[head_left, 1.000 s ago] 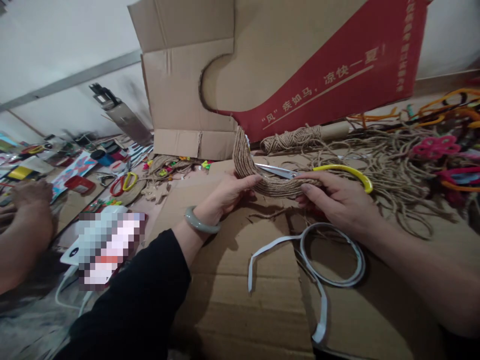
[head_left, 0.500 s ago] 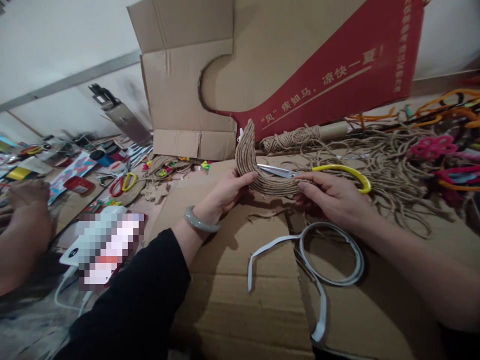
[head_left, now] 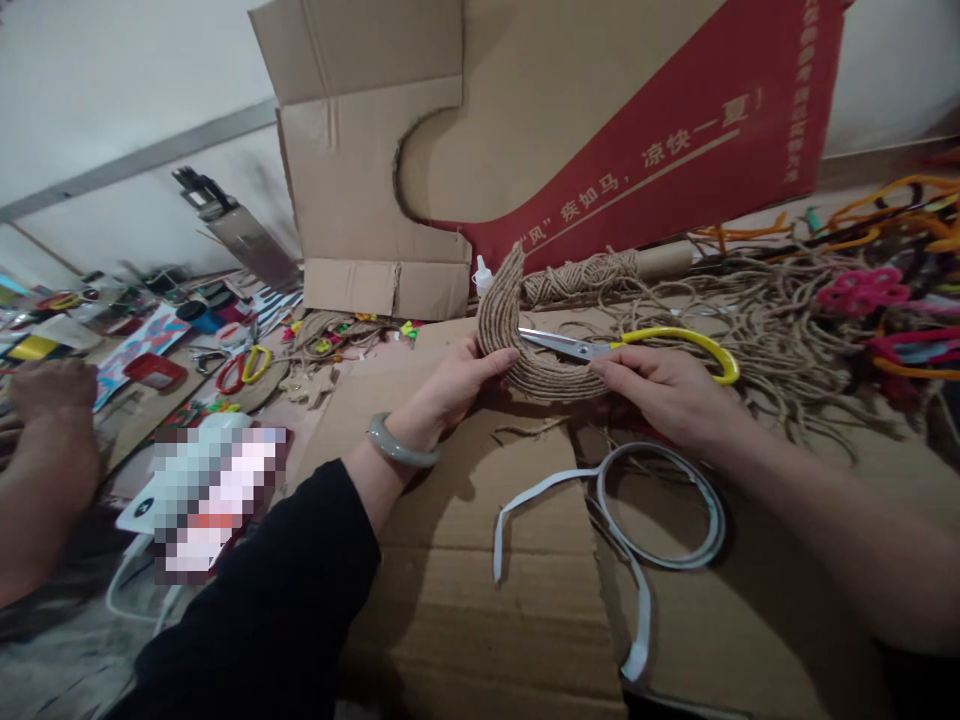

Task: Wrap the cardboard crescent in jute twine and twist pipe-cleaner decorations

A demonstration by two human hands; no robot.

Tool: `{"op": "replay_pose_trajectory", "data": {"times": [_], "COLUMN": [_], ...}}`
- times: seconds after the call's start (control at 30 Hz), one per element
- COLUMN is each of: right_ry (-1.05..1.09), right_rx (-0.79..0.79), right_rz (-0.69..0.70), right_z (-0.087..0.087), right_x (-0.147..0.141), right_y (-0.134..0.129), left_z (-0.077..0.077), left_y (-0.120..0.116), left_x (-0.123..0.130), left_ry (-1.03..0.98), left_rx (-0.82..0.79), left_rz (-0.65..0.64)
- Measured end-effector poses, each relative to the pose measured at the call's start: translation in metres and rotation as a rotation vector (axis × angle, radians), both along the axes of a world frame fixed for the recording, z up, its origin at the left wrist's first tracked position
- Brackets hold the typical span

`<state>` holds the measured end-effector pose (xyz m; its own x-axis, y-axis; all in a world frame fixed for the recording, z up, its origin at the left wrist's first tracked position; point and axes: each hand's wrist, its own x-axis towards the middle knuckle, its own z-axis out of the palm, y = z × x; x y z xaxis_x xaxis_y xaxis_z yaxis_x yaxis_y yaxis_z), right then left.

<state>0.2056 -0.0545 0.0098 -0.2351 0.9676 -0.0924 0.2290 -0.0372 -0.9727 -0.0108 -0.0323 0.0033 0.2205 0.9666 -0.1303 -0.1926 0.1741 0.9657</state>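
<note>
A curved, crescent-shaped piece of brown twine rows [head_left: 501, 318] is held up over the cardboard sheet [head_left: 465, 600]. My left hand [head_left: 469, 378] grips its left part, thumb on top and fingers underneath. At its right end my right hand [head_left: 652, 385] pinches the twine between thumb and fingers. Yellow-handled scissors [head_left: 686, 337] lie just behind, beside my right fingers, their blades pointing left past the inner curve of the twine. A white tape roll [head_left: 720, 530] with loose strips rests on the cardboard below my right hand.
Behind stands a large cardboard panel [head_left: 360, 180]. A twine roll [head_left: 585, 280] and loose twine [head_left: 780, 330] lie at the right. Red-and-yellow scissors [head_left: 256, 365], a phone [head_left: 240, 500] and a bottle [head_left: 247, 235] are at left, with another person's hand [head_left: 56, 400].
The twine piece has shifted slightly right, its upper tip leaning more to the right. More of the yellow scissors' pivot now shows by my right hand. A small white bottle behind is more visible.
</note>
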Motion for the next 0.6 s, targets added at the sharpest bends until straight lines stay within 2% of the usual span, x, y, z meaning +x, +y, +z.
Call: {"op": "replay_pose_trajectory", "data": {"times": [0.07, 0.13, 0.3, 0.4, 0.5, 0.6], "right_ry": [0.011, -0.095, -0.530, -0.694, -0.785, -0.802], "right_rx": [-0.027, 0.098, 0.812, 1.084, 1.188, 1.152], "right_rz": [-0.007, -0.009, -0.098, -0.072, -0.045, -0.076], "right_z": [0.000, -0.002, -0.003, -0.003, -0.004, -0.006], "right_x": [0.001, 0.005, 0.012, 0.011, 0.009, 0.009], "right_y": [0.001, 0.003, 0.000, -0.003, -0.004, -0.002], "left_z": [-0.001, -0.001, -0.001, -0.003, -0.005, -0.005], "left_y": [0.000, 0.001, 0.004, 0.006, 0.007, 0.007], "left_x": [-0.001, -0.001, -0.003, -0.004, -0.005, -0.005], "left_ry": [-0.005, -0.017, -0.063, -0.070, -0.084, -0.086], "left_rx": [-0.006, -0.007, -0.020, -0.039, -0.043, -0.051], "left_rz": [-0.006, -0.004, 0.030, 0.030, 0.024, 0.027]}}
